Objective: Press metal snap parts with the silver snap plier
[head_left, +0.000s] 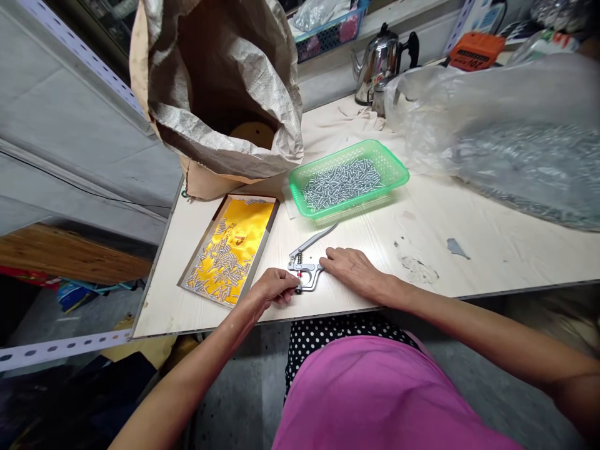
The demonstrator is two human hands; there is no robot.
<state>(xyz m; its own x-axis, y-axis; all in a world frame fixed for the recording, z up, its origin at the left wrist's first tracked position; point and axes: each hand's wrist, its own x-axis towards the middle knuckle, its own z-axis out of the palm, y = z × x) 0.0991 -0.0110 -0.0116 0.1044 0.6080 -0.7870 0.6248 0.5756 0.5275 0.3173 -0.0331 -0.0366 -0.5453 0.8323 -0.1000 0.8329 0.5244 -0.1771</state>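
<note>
A small metal hand press tool (307,262) lies on the white table (492,250) near its front edge, its long lever pointing toward the green basket. My left hand (274,289) is pinched at the tool's jaw; I cannot make out what it holds. My right hand (349,267) rests on the table, fingers curled against the tool's right side. To the left lies a yellow box lid (244,228) strewn with several small metal pieces (220,262). Behind the tool, a green plastic basket (396,165) holds a heap of small metal pins (340,181).
A large open paper sack (225,94) stands at the table's back left. A big clear plastic bag (515,137) of metal parts fills the right. A steel kettle (377,62), a blue basket (330,34) and an orange box (475,50) sit behind.
</note>
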